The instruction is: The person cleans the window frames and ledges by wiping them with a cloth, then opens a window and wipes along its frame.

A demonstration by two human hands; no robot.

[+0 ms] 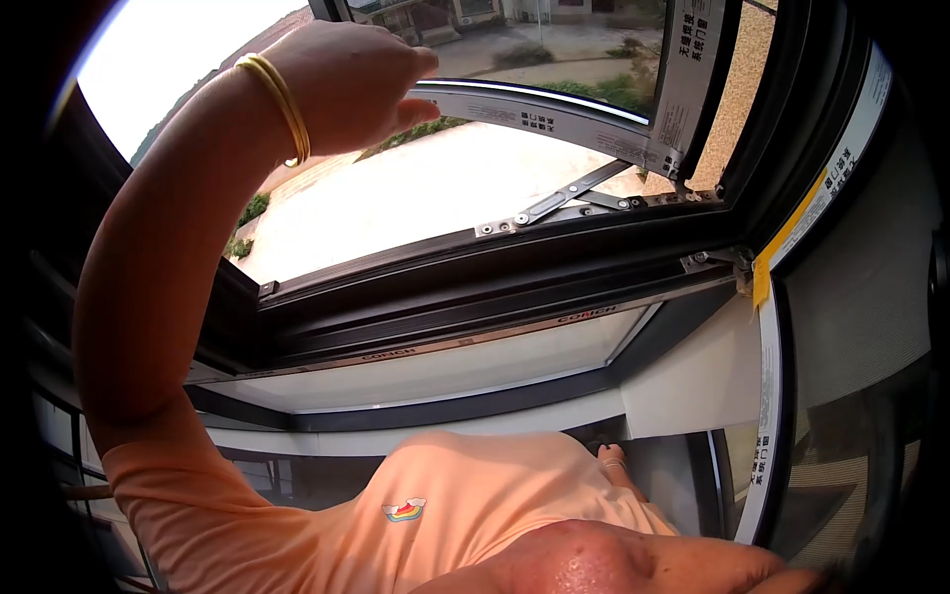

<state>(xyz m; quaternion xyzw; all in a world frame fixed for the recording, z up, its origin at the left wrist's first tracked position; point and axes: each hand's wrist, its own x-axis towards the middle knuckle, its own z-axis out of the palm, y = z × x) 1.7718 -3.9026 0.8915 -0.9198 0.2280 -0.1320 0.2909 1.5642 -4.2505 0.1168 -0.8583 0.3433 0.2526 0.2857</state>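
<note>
My left hand [346, 84] reaches out at the top of the view, with a gold bangle [282, 107] on the wrist. It curls over the lower left corner of an outward-tilted window sash [534, 117], thumb at the bottom rail and fingertips against the glass side. Part of the grip is hidden behind the hand itself. The sash carries white printed protective tape. A metal friction stay [572, 193] joins it to the dark window frame [426, 272]. My right hand does not show.
A lower glazed panel [445, 364] lies beneath the frame. At right is another taped frame edge [770, 396] with a yellow strip [789, 233] and a mesh screen [866, 327]. A sunlit yard lies outside. My orange shirt [475, 485] fills the bottom.
</note>
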